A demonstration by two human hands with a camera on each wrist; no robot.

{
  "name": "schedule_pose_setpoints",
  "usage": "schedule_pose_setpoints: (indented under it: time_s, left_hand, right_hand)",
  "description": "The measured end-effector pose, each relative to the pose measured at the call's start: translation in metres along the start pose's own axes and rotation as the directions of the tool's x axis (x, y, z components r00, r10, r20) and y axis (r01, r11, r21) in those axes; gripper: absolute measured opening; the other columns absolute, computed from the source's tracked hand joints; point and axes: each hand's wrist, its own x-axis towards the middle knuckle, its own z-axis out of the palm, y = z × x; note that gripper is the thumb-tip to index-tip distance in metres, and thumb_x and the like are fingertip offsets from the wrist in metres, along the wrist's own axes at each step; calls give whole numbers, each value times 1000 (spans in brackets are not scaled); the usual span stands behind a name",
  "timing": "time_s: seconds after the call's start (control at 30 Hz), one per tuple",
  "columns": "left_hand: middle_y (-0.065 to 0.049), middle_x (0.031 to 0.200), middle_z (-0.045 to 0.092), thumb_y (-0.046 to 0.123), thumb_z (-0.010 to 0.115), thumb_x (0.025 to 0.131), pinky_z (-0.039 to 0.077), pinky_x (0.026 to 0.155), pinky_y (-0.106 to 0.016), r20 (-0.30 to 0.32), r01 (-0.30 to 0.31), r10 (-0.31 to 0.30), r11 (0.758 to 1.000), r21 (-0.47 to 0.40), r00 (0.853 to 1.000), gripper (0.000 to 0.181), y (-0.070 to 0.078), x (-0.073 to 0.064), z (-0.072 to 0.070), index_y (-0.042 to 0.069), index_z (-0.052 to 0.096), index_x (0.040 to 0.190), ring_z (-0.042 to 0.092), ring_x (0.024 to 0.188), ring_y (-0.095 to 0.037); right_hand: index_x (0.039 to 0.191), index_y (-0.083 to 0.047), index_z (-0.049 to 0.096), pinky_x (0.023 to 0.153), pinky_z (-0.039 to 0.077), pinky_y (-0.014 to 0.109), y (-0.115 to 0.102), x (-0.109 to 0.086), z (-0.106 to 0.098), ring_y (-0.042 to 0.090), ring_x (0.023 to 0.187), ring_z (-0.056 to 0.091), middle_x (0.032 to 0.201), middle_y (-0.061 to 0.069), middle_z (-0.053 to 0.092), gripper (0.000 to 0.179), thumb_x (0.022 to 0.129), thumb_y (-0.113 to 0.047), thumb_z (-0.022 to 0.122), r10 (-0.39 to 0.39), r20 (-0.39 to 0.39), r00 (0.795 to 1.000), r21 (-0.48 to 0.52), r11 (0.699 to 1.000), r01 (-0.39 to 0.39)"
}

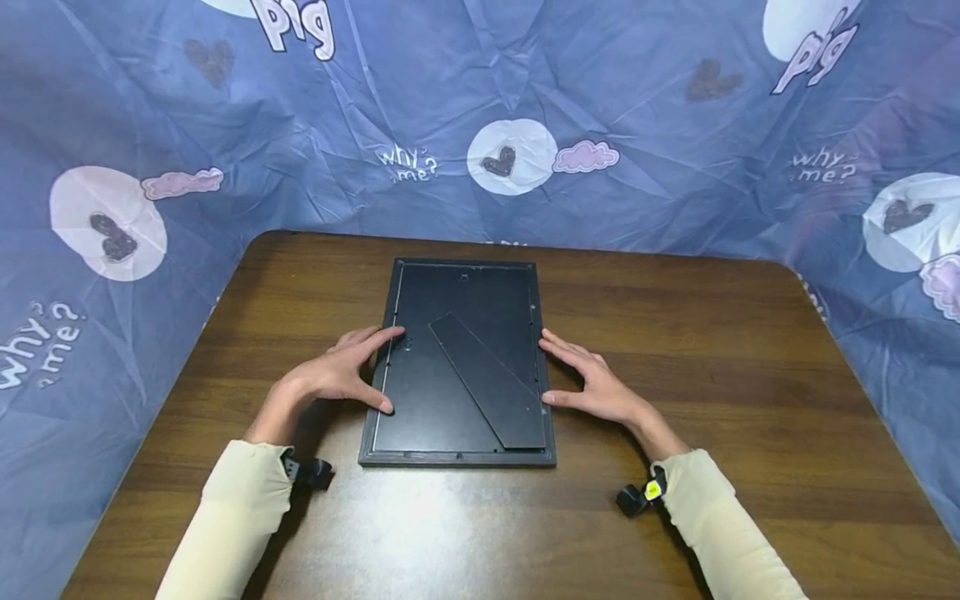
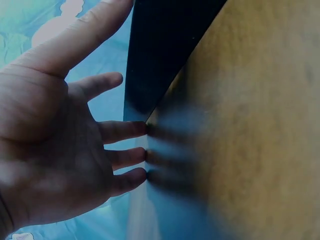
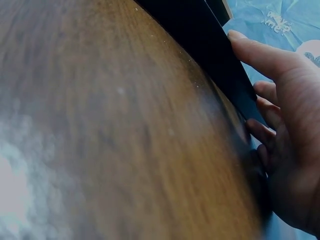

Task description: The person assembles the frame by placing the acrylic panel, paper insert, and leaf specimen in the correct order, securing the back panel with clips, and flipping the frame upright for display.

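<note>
- Head view: a black picture frame (image 1: 457,362) lies back up on a wooden desk (image 1: 712,375). The left hand (image 1: 333,371), fingers spread wide, touches its left edge; the right hand (image 1: 596,387), also spread, touches its right.
- Left wrist view: 3 straight fingers touch the desk beside the frame.
- Right wrist view: thumb against the frame's side.
</note>
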Motion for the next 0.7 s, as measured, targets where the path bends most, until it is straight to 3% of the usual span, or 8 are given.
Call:
schedule_pose_setpoints:
  time_s: [0.33,0.7]
  left_hand:
    - [-30,165,10,41,89,72,10,110,-82,-21,-12,12,1000,3,1000,111,-4,-3,8,20,24,159,2,152,-55]
    - [-26,167,6,42,90,69,5,114,-79,-14,-25,25,999,-38,1000,115,-14,-6,10,20,22,160,-3,154,-51]
  right_hand:
    - [157,-22,34,115,9,76,-3,0,-1,36,155,21,169,0,21,81,88,-37,75,2,2,1000,-5,1000,-2]
    - [157,-22,33,116,8,74,-3,0,-1,35,156,21,169,-1,21,82,88,-36,74,6,0,1000,2,1000,-6]
